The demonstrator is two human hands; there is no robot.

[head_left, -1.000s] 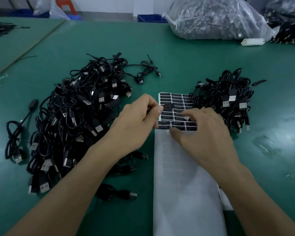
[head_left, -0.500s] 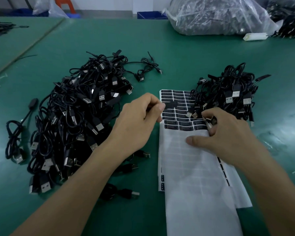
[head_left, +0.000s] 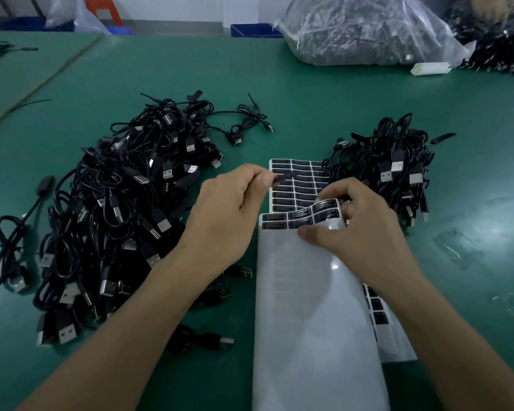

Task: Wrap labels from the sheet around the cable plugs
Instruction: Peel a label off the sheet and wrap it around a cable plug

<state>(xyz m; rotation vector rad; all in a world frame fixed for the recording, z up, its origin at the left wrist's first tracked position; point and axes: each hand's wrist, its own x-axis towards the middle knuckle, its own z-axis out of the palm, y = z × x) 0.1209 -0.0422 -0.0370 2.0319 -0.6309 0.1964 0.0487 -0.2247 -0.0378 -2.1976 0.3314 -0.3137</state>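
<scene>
Body in view = two arms only: left hand and right hand both bare, left forearm and right forearm bare as far as they show, fingernails short and plain where visible (left thumb clearest), whatever is worn further up is out of view.

Single wide-angle view from head height, facing forward and down onto the green table, close over left hand and right hand.
</scene>
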